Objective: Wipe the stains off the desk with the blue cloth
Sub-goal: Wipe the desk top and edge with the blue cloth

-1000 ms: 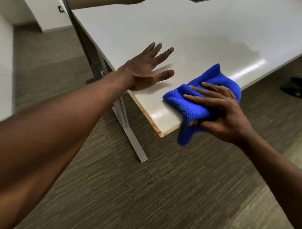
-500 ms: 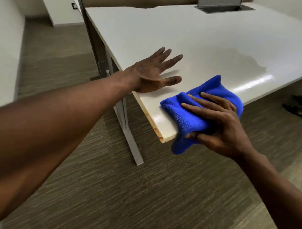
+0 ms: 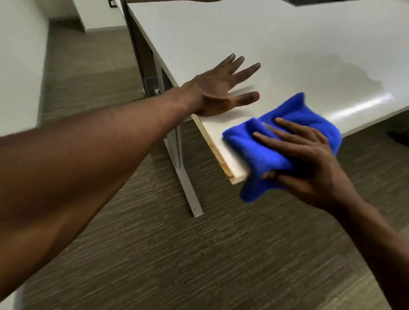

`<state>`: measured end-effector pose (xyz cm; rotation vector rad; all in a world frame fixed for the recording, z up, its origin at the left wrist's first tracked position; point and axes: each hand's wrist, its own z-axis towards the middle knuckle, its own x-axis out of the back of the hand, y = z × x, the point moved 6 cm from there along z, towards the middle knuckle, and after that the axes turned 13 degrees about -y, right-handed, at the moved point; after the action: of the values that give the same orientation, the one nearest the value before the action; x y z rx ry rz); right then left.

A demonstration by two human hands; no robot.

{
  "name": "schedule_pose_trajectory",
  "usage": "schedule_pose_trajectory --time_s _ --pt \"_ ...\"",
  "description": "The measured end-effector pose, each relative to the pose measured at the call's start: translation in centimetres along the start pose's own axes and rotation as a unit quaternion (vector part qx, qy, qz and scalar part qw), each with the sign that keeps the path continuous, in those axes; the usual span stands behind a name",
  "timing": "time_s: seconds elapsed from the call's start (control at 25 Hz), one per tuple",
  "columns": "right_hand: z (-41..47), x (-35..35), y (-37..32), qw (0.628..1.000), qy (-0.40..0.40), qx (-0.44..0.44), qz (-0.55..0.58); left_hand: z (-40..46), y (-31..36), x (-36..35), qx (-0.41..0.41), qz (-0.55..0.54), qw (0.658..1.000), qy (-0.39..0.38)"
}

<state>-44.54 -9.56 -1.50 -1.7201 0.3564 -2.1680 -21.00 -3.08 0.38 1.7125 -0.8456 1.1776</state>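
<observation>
Blue cloth: bunched on the near corner of the table, one end drooping over the near edge toward the floor.
Right hand: on top of the cloth, fingers laid along it and thumb tucked beneath; the grip pinches the cloth at the table's edge.
Left hand: flat on the table just left of the cloth, palm down, grip spread wide, holding nothing; a strip of bare white top lies between it and the cloth.
Damp patch: a dull grey smear on the top beyond the cloth, with a bright glare band along the near edge beside it.
Table corner: raw wood edge shows under the white top, left of the cloth.
Table leg: grey metal post and foot below the corner, on the carpet.
Dark recess: at the table's far edge, well apart from both hands.
Dark object: on the floor at far right, too dim to identify.
</observation>
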Motion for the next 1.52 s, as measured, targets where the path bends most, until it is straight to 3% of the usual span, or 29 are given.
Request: schedule_pose_trajectory --time_s 0.16,0.4,0.6,0.72,0.88,1.04,1.24,1.4,1.52 --pt "-1.4 0.4 1.3 0.997 0.045 -0.066 -0.007 0.1 0.1 -0.3 -0.006 0.004 1.000 0.007" --pt "-0.4 -3.2 -4.1 0.995 0.089 -0.029 -0.021 0.1 -0.4 -0.2 -0.001 0.015 1.000 -0.001" --pt "-0.5 -0.8 -0.6 0.999 0.045 0.013 0.018 -0.3 0.0 -0.1 -0.002 -0.003 1.000 0.011" --pt "-1.5 -0.4 0.7 0.999 0.041 -0.014 -0.017 -0.3 0.1 -0.3 0.004 0.000 1.000 0.008" --pt "-0.9 -2.8 -3.4 0.997 0.061 -0.013 -0.052 -0.1 0.3 -0.5 0.012 0.012 1.000 -0.010" --pt "1.3 -2.5 -4.5 0.997 -0.001 0.053 -0.058 -0.2 0.1 -0.2 0.004 0.003 1.000 -0.004" --pt "-0.4 -0.9 -0.7 0.999 0.016 -0.015 -0.031 -0.3 -0.1 0.0 -0.003 -0.005 1.000 0.001" --pt "-0.9 -2.7 -3.5 0.997 0.056 -0.039 -0.045 -0.4 -0.7 0.0 -0.005 0.002 1.000 -0.001" --pt "-0.5 -3.2 -4.5 0.998 0.037 -0.035 -0.044 -0.1 -0.4 -0.2 -0.020 0.004 1.000 0.003"
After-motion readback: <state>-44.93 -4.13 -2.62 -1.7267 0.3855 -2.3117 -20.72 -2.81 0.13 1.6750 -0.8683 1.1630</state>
